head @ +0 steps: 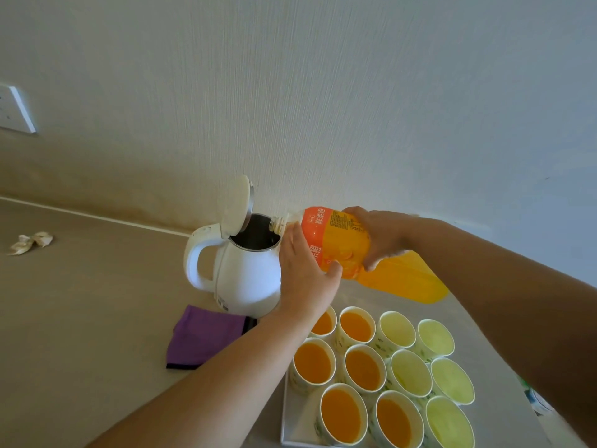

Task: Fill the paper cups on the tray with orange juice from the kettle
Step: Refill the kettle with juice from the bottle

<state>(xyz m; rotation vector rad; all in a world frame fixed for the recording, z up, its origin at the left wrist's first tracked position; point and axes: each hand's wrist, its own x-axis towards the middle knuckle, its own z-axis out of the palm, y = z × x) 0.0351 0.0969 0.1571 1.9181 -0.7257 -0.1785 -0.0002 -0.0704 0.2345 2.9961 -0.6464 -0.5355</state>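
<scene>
left hand (307, 273): i see its fingers together, laid up along the bottle's (342, 240) shoulder, thumb hooked across the label; it holds the bottle.
right hand (378, 234): clamped over the bottle's middle from above, fingers curled round the far side, thumb on the near side.
bottle: lying nearly level between my two hands, uncapped mouth just past the left fingertips; orange juice fills the lower body behind the right fingers, and the neck looks clear.
kettle (248, 279): white, upright, just beyond the left fingertips and touching the left knuckles' side; the bottle mouth sits over its open top.
lid (234, 205): flipped up, standing above the handle.
kettle inside: dark; i cannot tell the level or see a stream.
tray (290, 425): white, under both wrists, nearer me than the fingers.
cups (363, 368): eleven in view on the tray, packed rim to rim; six on the left-hand side hold orange juice, five on the right-hand side are empty.
cloth (206, 334): purple, folded, flat on the counter (80, 318) left of my left forearm, by the kettle's base.
</scene>
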